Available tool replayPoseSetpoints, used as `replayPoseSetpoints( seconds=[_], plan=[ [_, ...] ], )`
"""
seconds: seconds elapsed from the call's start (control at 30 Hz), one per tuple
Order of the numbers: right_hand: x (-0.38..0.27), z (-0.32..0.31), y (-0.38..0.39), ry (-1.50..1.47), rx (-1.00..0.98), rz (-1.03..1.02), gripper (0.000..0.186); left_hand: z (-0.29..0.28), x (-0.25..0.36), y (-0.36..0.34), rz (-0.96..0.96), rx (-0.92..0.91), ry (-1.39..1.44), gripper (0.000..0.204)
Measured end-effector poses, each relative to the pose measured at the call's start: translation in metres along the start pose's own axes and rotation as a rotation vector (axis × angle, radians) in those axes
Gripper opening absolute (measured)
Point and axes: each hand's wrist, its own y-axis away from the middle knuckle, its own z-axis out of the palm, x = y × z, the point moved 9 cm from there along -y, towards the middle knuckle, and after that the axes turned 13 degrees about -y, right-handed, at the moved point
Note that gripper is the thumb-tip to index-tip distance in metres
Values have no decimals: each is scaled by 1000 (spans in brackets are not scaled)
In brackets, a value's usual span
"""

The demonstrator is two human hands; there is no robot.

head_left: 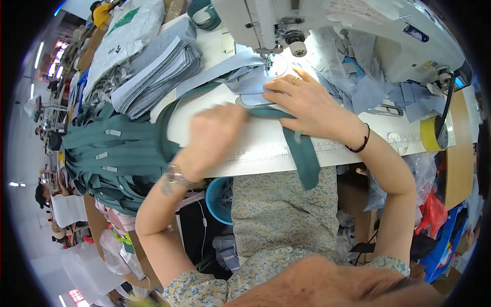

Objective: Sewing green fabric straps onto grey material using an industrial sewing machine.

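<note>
My left hand (216, 138), blurred, is closed on a dark green zipper-like strip (302, 163) over the white ruled work surface (245, 155). My right hand (302, 102) lies with spread fingers on that strip and pale blue fabric pieces (248, 77) beside the sewing machine's needle area (268, 61). The strip's tail hangs down over the front edge below my right hand. A heap of similar green strips (102, 153) with metal pulls lies at the left, next to a stack of pale blue cut pieces (153, 77).
The sewing machine (399, 56) arches over the back right. A yellow tape roll (429, 134) is at the right edge, fabric scraps (358, 92) behind my right hand. A white bag (117, 46) is at the back left, a blue basket (217, 202) below the table. Other people (102, 15) are at the left.
</note>
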Motion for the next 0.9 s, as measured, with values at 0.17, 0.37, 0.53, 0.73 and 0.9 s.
replayPoseSetpoints(
  seconds=[0.17,0.37,0.53,0.73,0.9],
  plan=[
    [-5,6,-3,-28,-8,52,34,3,-102,38,-313,-252,-532,12],
    [2,9,1,29,38,-12,33,-12,-6,-23,-73,272,33,17],
    [0,-2,0,1,9,27,39,15,-32,-30,-80,112,611,8],
    [-1,4,1,11,-99,-4,46,15,-42,-62,-89,359,397,8],
    [2,-2,1,-8,-3,7,45,31,-25,-66,-32,325,9,13]
  ],
)
